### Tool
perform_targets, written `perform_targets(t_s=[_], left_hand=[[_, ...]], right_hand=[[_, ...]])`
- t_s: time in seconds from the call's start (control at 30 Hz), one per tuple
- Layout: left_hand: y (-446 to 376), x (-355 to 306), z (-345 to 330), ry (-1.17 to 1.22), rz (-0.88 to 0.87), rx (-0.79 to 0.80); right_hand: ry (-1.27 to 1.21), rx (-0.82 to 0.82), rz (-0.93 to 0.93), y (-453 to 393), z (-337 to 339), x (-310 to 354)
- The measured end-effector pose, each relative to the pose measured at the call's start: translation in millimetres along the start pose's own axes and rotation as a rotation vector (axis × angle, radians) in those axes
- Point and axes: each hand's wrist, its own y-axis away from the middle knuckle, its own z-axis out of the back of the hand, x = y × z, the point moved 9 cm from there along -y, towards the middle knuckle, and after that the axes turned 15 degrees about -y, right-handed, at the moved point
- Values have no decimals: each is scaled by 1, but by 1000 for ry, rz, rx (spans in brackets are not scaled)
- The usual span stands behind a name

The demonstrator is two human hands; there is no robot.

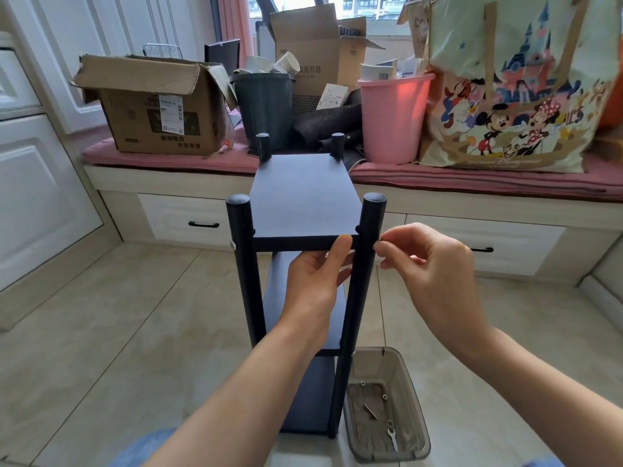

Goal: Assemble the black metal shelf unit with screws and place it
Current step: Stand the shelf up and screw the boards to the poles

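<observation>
On the tiled floor before me stands the shelf unit (305,197), upright, its four posts already joined to the boards. At its left front post a screw (233,245) sits in place. My left hand (315,274) holds the top board's front edge from below, thumb on the face, fingers curled under, to keep the board level with the hole. My right hand (428,264) pinches a small screw (377,242) between thumb and forefinger, just touching the right front post (369,230), I think to start it. Near the post's foot, the grey tray (387,406) keeps spare parts within reach. Boxes and bins crowd the window seat (472,178) behind, well apart.
</observation>
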Motion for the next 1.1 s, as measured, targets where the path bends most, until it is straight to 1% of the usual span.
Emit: perform_targets(t_s=[0.37,0.53,0.67,0.8,0.87,0.9,0.93,1.0,1.03,1.1], left_hand=[[2,0,2,31,10,-11],[4,-2,3,25,8,-16],[4,-2,4,22,28,-29],[8,-5,13,-3,68,-44],[13,-9,24,-48,100,-68],[17,-12,31,-127,97,-84],[20,-19,38,-268,56,-100],[28,-42,46,-625,-124,-168],[34,-57,48,-762,-253,-226],[49,-85,43,-921,-553,-344]], right_hand=[[1,-10,-17,-2,1,-2],[-77,15,-35,-3,1,-5],[-194,22,-137,-7,2,-19],[-381,81,-342,-6,-6,-41],[-421,123,-383,-4,-11,-45],[-429,137,-386,-4,-12,-45],[-433,146,-383,-4,-13,-45],[-434,153,-374,-4,-13,-44],[-433,154,-371,-4,-13,-44],[-435,147,-369,-5,-14,-44]])
